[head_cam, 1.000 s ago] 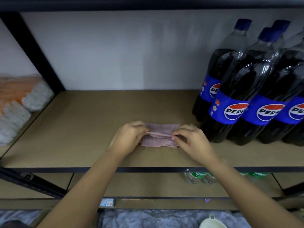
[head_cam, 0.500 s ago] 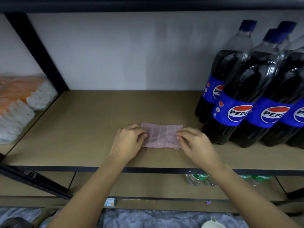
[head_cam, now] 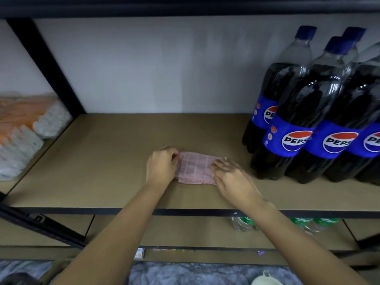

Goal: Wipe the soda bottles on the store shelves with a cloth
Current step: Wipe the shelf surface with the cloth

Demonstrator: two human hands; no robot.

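— Pink, that cloth (head_cam: 195,170), and folded into a flat pad on the tan shelf board (head_cam: 115,161), just left of the cola bottles (head_cam: 296,128).

— Both hands are on it. The left hand (head_cam: 161,166) has its fingers curled at the cloth's left edge, pinching it as far as I can make out. The right hand (head_cam: 232,178) lies flat, fingers straight, pressing the right end down.

— So no wiping yet; the bottles stand untouched, I'd say.

— Agreed. I reckon the fold is what matters now. Squaring the edges and pressing out the creases should give a firm pad that fills the palm.

— And then?

— Probably lift it with one hand and steady a bottle with the other. They stand packed against each other, tall and narrow, so a sideways push might rock the row. The nearest one (head_cam: 287,140) looks the sensible start: neck downward, round the blue label.

— There are green-capped bottles (head_cam: 242,223) on the shelf below too.
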